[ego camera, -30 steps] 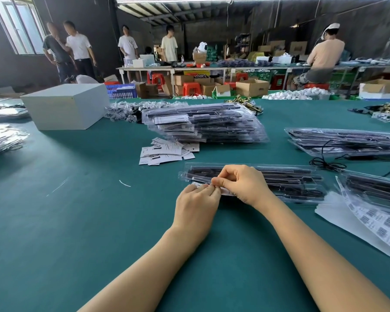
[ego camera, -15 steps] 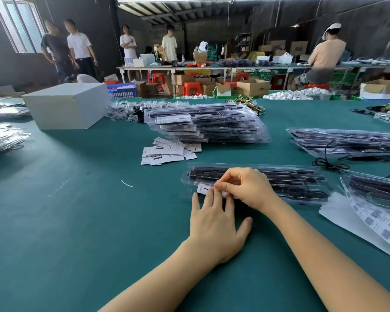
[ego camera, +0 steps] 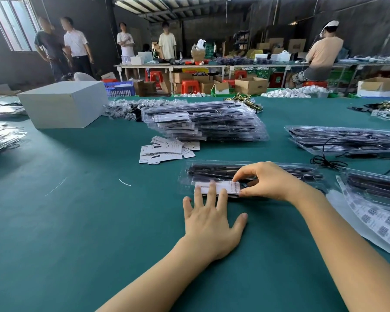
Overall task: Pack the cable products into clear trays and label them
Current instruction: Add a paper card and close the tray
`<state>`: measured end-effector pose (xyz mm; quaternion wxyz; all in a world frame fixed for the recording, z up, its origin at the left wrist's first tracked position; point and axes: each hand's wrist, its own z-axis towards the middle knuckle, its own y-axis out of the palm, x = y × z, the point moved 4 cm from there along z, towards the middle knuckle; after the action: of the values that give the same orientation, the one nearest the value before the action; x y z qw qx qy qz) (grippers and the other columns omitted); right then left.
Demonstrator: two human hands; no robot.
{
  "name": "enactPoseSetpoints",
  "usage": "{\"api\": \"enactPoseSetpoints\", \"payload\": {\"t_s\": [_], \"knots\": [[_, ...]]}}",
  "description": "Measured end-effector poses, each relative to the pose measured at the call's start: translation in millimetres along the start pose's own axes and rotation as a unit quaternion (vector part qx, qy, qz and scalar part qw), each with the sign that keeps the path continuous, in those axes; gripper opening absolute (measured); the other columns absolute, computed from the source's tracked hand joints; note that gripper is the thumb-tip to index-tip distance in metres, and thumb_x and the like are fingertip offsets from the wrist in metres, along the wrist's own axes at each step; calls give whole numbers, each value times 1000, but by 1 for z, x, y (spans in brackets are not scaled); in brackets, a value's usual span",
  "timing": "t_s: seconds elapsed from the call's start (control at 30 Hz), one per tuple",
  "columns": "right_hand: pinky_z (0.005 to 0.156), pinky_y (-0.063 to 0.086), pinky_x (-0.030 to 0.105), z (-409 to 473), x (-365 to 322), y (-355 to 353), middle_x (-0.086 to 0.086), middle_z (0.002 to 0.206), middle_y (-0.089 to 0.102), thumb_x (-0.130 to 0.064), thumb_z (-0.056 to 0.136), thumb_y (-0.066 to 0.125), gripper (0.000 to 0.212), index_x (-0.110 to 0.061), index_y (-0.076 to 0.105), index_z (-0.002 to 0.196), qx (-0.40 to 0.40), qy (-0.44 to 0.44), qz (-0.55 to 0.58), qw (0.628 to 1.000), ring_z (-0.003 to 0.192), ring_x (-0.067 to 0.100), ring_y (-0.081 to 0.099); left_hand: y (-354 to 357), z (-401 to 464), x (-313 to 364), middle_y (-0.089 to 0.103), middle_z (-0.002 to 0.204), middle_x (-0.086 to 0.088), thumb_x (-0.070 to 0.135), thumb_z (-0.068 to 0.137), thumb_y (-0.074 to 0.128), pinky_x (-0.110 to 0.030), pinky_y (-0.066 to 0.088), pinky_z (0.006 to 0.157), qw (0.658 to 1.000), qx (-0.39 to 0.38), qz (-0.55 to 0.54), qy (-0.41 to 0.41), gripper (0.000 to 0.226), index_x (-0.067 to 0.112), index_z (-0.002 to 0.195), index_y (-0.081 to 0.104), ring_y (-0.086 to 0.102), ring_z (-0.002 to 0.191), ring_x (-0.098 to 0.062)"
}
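Head view: a dull green felt-like table [ego camera: 77,221] fills the frame. Just past centre lies a long, glossy clear tray [ego camera: 279,174] holding slim black cable products; a white rectangular label [ego camera: 225,188] sits on its near left end. The left hand [ego camera: 209,221] lies flat and spread, palm down on the cloth, its straight fingertips [ego camera: 212,184] pressing on the label. The right hand [ego camera: 270,183] arches over the tray, forefinger and thumb pinching the label's right edge.

At 12 o'clock from the hands stands a stack of filled trays [ego camera: 205,124], shiny and ribbed, with loose white paper cards [ego camera: 164,150] scattered just before it. At 10 o'clock sits a plain white box [ego camera: 63,104]. At 3 o'clock, a sheet of barcode stickers [ego camera: 374,219] lies beside more clear trays [ego camera: 347,138].
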<state>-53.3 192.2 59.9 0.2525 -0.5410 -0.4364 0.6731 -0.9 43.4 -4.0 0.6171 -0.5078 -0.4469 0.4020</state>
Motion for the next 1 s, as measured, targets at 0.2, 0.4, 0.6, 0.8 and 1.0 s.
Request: {"api": "enactPoseSetpoints", "payload": {"t_s": [0.2,0.4,0.6,0.8,1.0], "knots": [[89,51,32,-3,-5,1,-12,101,65,-19,76,74,24,-30,71,97,6,-19,-24,1000,97,8,60,2,-1,-1,-16,160,-7,73,87,15,-54,-2,111,1000,-8,-5,-8,75,28,147,12,-15,146,-28],[88,51,33,-2,-3,1,-14,97,66,-23,74,75,22,-31,72,94,19,-24,-41,999,92,5,63,6,-3,-2,-27,155,-15,79,82,7,-55,-15,110,999,-35,-4,-29,84,33,151,-5,-29,142,-24],[88,49,35,1,-5,2,-11,100,64,-32,76,76,22,-29,71,97,4,-30,-76,997,94,8,60,2,-5,-4,-30,154,-15,79,82,6,-59,-27,104,998,-43,21,-38,80,38,150,-10,-34,140,-29],[85,50,35,4,-6,5,-11,97,63,-46,76,74,21,-31,69,90,9,-31,-105,994,93,8,59,-12,-12,2,-5,147,-44,66,92,10,-60,-31,98,990,-40,120,-68,67,36,151,-4,-8,140,-53],[84,49,34,5,-7,6,-10,95,62,-45,75,74,18,-33,67,86,6,-34,-116,993,91,10,57,-31,-8,-18,43,145,-12,43,101,21,-55,4,114,988,34,129,-79,57,6,141,37,26,141,-33]]}}
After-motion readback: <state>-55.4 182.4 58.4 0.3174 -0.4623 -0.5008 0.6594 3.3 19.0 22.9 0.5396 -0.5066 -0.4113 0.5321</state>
